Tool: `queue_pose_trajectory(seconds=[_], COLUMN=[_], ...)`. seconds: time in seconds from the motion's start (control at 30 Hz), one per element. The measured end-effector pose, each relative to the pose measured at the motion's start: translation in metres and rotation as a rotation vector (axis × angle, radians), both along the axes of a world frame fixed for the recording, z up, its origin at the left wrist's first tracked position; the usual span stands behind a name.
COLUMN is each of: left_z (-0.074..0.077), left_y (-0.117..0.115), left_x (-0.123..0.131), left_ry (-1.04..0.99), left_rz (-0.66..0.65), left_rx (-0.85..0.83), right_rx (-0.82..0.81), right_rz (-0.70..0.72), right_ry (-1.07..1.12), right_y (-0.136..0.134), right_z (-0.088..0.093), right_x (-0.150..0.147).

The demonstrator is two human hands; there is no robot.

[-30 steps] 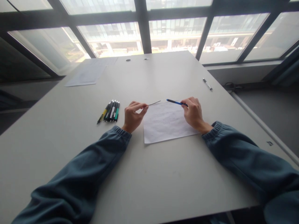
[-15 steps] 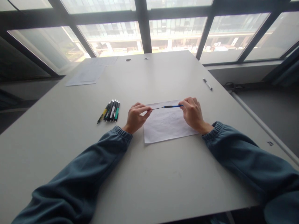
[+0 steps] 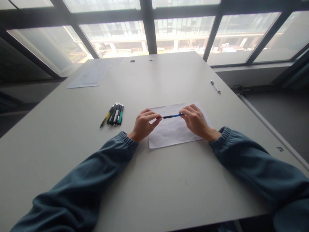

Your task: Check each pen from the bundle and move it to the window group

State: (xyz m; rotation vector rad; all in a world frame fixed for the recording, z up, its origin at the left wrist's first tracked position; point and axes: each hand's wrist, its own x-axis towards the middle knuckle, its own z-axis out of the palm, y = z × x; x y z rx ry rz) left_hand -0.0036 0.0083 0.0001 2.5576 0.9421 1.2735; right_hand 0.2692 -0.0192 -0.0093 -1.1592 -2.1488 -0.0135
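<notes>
A blue pen barrel (image 3: 172,116) with a dark grip lies level between my hands, above a sheet of paper (image 3: 169,138). My right hand (image 3: 195,120) pinches its blue end between thumb and fingers. At the dark end, my left hand (image 3: 146,124) is closed in a pinch on the end of a pen refill (image 3: 162,118). Only a short bit of the refill shows between those fingertips and the barrel; the remainder is hidden.
Left of my hands lies a bunch of several pens (image 3: 116,114). A single white and black pen (image 3: 215,87) rests near the right edge of the table (image 3: 154,180). More paper sheets (image 3: 87,75) lie at the far left, before the windows.
My hands have come closer together. The long thin refill that stretched between them has slid into the barrel, leaving just its end out at my left fingertips.
</notes>
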Motion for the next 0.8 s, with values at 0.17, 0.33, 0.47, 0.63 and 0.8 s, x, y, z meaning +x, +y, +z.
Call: queue_pose_trajectory(seconds=[0.17, 0.33, 0.47, 0.63, 0.8], left_z=[-0.0013, -0.0014, -0.0007, -0.0007, -0.0007], left_y=[0.0008, 0.0004, -0.0001, 0.001, 0.0002], left_x=[0.0007, -0.0004, -0.0005, -0.0008, -0.0007], left_ry=[-0.058, -0.084, -0.086, -0.095, -0.11], left_rz=[0.0, 0.025, 0.045, 0.024, 0.055], left_rx=[-0.007, -0.033, -0.049, -0.028, -0.057], right_rx=[-0.002, -0.001, 0.008, 0.038, 0.094], right_rz=[0.008, 0.003, 0.007, 0.01, 0.026], right_ry=[0.005, 0.02, 0.021, 0.028, 0.051], right_y=[-0.0004, -0.0006, -0.0003, -0.0006, -0.0016], right_z=[0.0003, -0.0003, -0.0011, -0.001, 0.0007], right_x=[-0.0001, 0.0004, 0.0006, 0.0004, -0.0001])
